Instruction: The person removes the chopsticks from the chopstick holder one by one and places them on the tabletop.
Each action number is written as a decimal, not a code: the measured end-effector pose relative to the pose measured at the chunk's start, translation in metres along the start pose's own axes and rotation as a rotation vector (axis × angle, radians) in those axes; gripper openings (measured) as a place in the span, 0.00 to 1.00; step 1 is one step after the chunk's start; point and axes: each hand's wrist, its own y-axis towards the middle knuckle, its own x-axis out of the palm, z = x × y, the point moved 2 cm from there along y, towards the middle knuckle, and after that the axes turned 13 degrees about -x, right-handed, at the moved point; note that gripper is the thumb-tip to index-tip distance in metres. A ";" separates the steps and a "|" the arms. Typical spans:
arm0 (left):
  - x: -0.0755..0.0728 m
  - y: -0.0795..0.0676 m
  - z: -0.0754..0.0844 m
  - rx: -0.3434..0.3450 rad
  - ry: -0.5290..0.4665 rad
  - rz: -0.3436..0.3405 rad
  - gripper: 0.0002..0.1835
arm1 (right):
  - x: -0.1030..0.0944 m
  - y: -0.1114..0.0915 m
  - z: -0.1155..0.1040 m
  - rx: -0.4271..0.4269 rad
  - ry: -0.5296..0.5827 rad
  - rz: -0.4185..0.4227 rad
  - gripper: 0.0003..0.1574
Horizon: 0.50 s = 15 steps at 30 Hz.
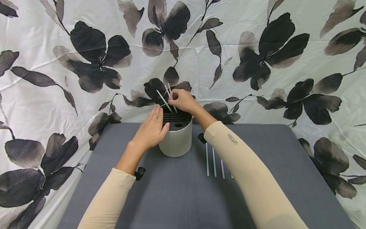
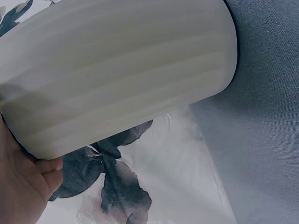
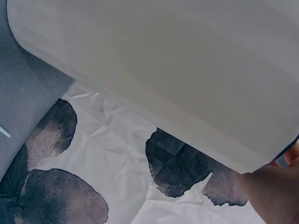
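A white ribbed round holder [image 1: 175, 144] with a black slotted top [image 1: 178, 125] stands upright near the table's back edge. Several thin straw-like sticks [image 1: 164, 100], pale blue-white and pink, rise from the far part of that top. My right hand [image 1: 184, 101] pinches at one of these sticks above the holder; its fingers partly hide which one. My left hand [image 1: 151, 128] lies along the holder's left rim with fingers straight. In the left wrist view the holder [image 2: 121, 74] fills the top, the left hand [image 2: 25, 189] at its rim. The right wrist view shows the right hand [image 3: 275, 189] beside the rim.
Several pale blue and purple sticks [image 1: 214, 162] lie in a row on the grey table [image 1: 171, 194], partly under the right forearm. A floral cloth [image 1: 211, 63] hangs right behind the table. Dark wrist-camera pieces [image 1: 140, 173] show by the wrists.
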 end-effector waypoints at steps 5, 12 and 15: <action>-0.001 0.002 0.000 0.009 -0.011 0.000 0.40 | -0.001 -0.001 0.002 -0.011 -0.010 0.029 0.08; -0.003 0.004 -0.002 0.012 -0.012 -0.003 0.40 | -0.002 -0.001 0.006 -0.009 0.021 0.064 0.13; -0.003 0.005 -0.003 0.012 -0.014 -0.002 0.40 | -0.002 -0.001 0.010 0.005 0.060 0.106 0.10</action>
